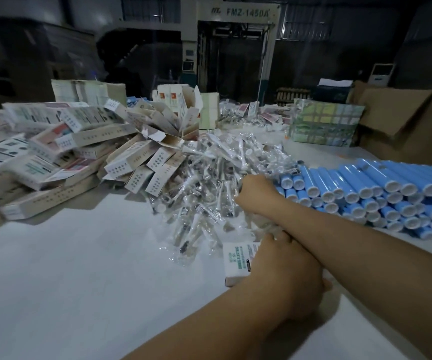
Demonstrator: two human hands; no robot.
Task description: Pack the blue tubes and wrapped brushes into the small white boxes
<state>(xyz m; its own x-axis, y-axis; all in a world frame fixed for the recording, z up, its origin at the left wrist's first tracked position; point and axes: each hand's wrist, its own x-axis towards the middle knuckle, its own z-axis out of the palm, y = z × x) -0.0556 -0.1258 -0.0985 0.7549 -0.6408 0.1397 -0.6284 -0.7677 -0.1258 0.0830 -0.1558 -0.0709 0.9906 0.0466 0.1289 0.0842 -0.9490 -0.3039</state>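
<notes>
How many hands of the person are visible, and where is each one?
2. The left hand holds a small white box near the table's front. The right hand reaches into the wrapped brushes; its fingers are hidden.

Smooth, matt white on the table (pixel 67 268). Printed card, matt, for the boxes (pixel 121 165). Clear, crinkled, glossy plastic film round the brushes (pixel 204 183). Glossy blue plastic on the tubes (pixel 352 178), white matt ends. Plain brown corrugated card on the carton (pixel 396 118).
</notes>
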